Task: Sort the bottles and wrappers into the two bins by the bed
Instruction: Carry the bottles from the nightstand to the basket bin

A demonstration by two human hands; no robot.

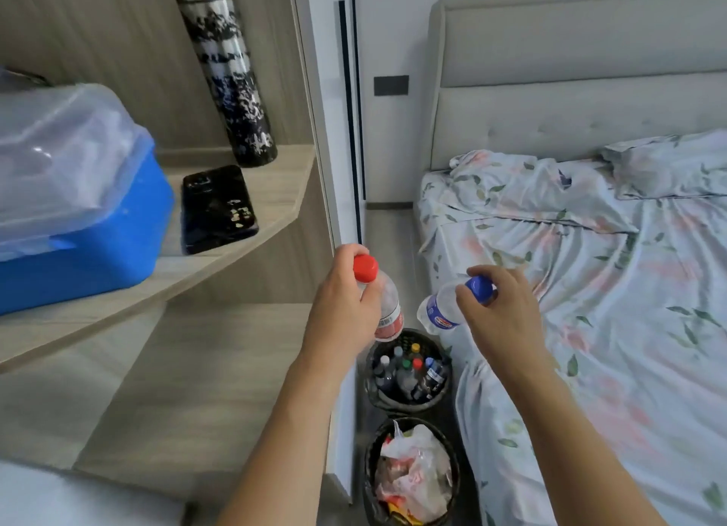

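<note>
left hand (pixel 346 309) curled round the neck of a clear plastic bottle with a red cap and red label (pixel 387 309), held upright just above the farther round black mesh bin (pixel 409 403). right hand (pixel 499 313) pinching the blue cap of a small clear plastic bottle with a blue label (pixel 438 313), tilted with its base toward 8 o'clock, also over that bin's rim. farther bin packed with upright bottles, caps of yellow, green, red, blue and pale showing; exact count hard to tell. at 6 o'clock from it, touching or nearly so, a nearer round black bin lined with a dark bag (pixel 371 482), holding crumpled clear and white plastic wrappers with red and yellow print. both bins on the floor between a white cabinet side and the bed with a pale floral sheet (pixel 590 269) at 3 o'clock. at 9 to 10 o'clock, wooden shelves (pixel 236 289) carrying a blue plastic box with a clear lid (pixel 78 242), a black phone (pixel 218 208) and a tall black-and-white patterned cylinder (pixel 228 73).
</note>
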